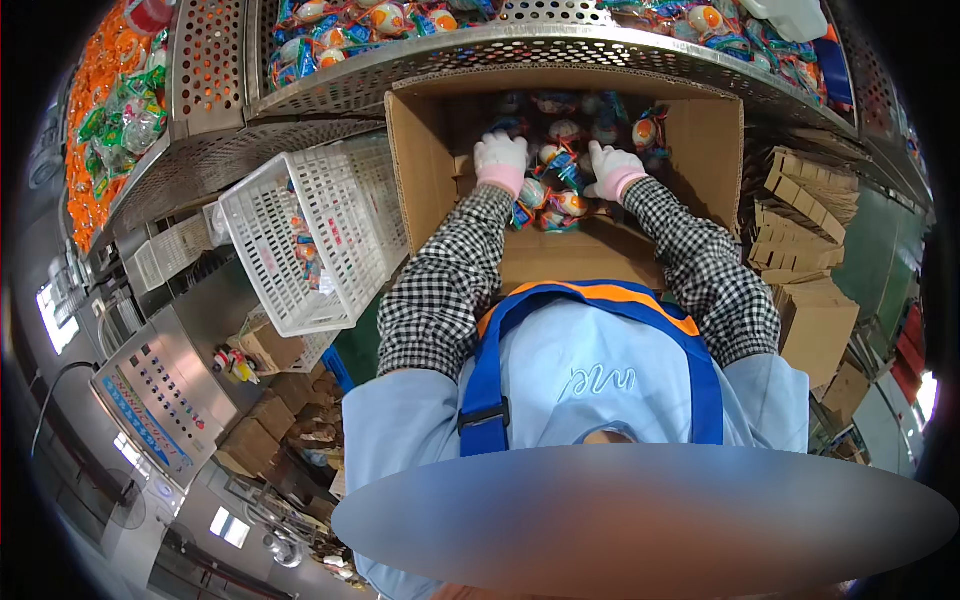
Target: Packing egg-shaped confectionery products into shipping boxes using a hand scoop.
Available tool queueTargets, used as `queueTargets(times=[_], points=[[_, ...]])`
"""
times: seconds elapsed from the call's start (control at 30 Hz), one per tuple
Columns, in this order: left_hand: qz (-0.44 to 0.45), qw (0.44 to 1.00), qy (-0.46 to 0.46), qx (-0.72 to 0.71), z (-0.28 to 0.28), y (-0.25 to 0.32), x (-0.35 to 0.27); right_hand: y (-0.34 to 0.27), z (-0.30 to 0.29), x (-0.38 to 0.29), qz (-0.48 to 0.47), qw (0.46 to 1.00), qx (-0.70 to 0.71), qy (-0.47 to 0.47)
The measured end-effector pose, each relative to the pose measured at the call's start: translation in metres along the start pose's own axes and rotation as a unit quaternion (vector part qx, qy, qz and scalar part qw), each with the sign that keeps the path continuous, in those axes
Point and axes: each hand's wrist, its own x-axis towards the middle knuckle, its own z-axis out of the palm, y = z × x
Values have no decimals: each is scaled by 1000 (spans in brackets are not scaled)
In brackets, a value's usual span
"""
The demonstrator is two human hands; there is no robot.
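Observation:
An open cardboard box (697,154) stands before me, with several small packaged goods in colourful clear wrappers lying inside. My left hand (501,159), in a white glove with a pink cuff, reaches into the left part of the box. Its fingers bend down over the packets, and what lies beneath them is hidden. In the right part, my right hand (615,169) wears the same kind of glove, a finger and the thumb spread apart. Nothing shows in its grasp. Between both hands lie wrapped packets (559,161), and one with an orange-and-white ball (643,133) rests farther right.
Beyond the box runs a perforated metal table (450,56) heaped with similar packets (390,19). A white plastic crate (289,247) tilts at the box's left. Cardboard dividers (802,202) are stacked on the right. A metal control panel (161,382) stands lower left.

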Motion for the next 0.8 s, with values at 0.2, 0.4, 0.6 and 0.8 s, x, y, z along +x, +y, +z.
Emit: queueTargets(times=[0.2,0.4,0.6,0.8], points=[[46,995,-69,-58,-51,22,-19,38,-18,35,3,919,359,-166],[113,979,-41,-165,-1,23,-3,67,5,42,112,900,367,-205],[135,960,-8,-246,4,32,11,34,-16,19,-50,996,54,-47],[164,984,75,1,8,52,-1,-28,18,-11,-35,995,-21,94]])
